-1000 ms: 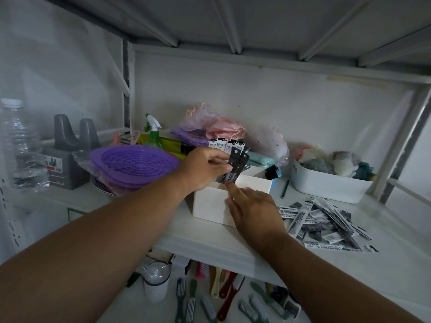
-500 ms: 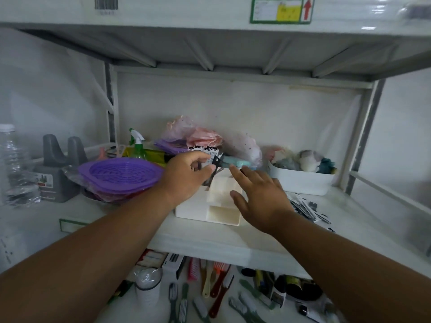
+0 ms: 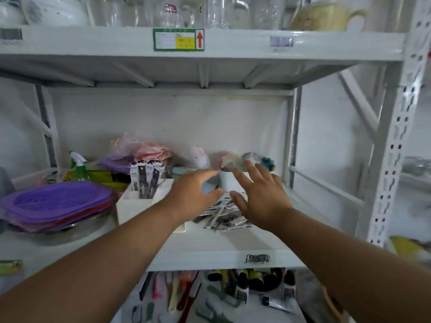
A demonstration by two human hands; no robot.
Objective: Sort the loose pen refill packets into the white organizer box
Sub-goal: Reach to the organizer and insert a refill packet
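The white organizer box [image 3: 127, 207] sits on the shelf [image 3: 210, 250], its open top split into compartments. Several pen refill packets [image 3: 145, 179], black with white header cards, stand upright in its rear left compartment. To the right of the box, a loose heap of refill packets [image 3: 224, 217] lies flat on the shelf, crisscrossed at varied angles.

- Two hands: left [image 3: 193, 194], right [image 3: 261, 197].
- One organizer box [image 3: 130, 210].
- About four refill packets [image 3: 145, 178] upright in it.
- One loose packet pile [image 3: 224, 217], too blurred to count.
- One spray bottle [image 3: 79, 166].
- One white tub [image 3: 229, 183].
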